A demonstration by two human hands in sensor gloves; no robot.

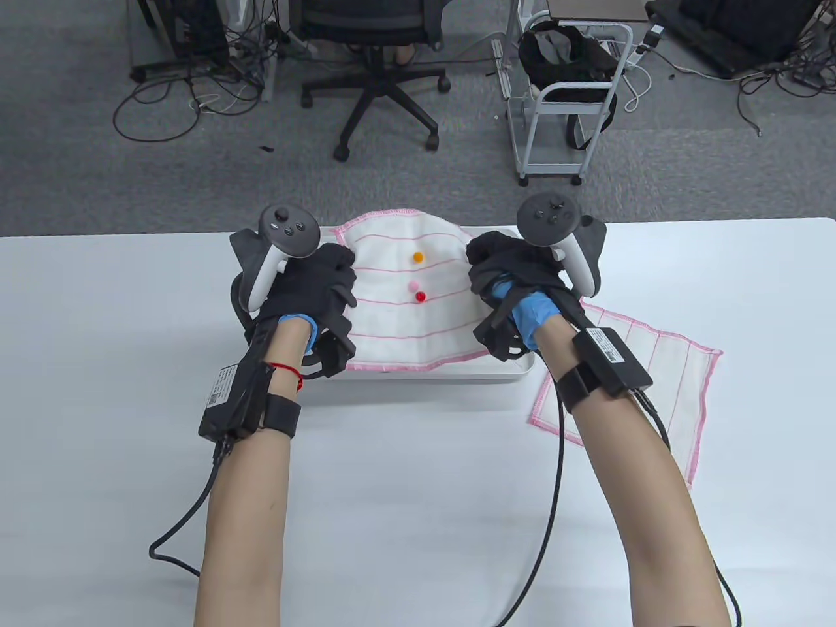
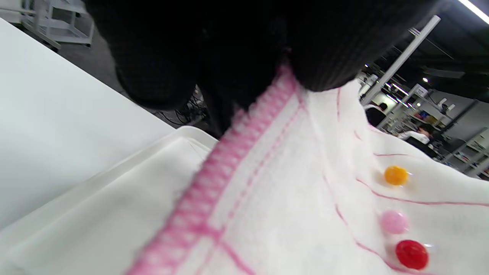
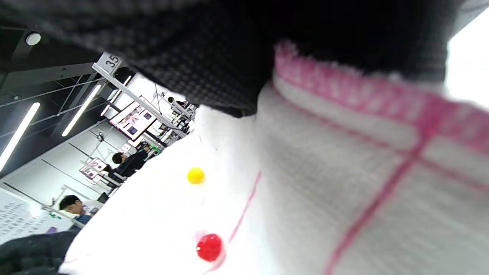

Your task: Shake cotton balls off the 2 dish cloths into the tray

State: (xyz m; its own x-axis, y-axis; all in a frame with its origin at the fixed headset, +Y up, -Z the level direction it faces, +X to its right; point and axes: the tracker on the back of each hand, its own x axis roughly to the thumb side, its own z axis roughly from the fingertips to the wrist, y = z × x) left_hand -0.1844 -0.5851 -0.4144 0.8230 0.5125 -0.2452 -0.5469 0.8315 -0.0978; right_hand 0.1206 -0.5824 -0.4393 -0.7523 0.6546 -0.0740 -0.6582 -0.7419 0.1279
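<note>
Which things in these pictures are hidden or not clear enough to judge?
- Tray inside: table view, the held cloth covers it.
- Second cloth: the right arm hides part; any balls there unseen.
- Pink ball: washed out in the right wrist view.
- Fingers: both wrist views, dark and blurred.

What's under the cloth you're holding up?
The white tray sits under the held cloth; only its rim shows. The cloth covers its inside, so any balls there are hidden.
</note>
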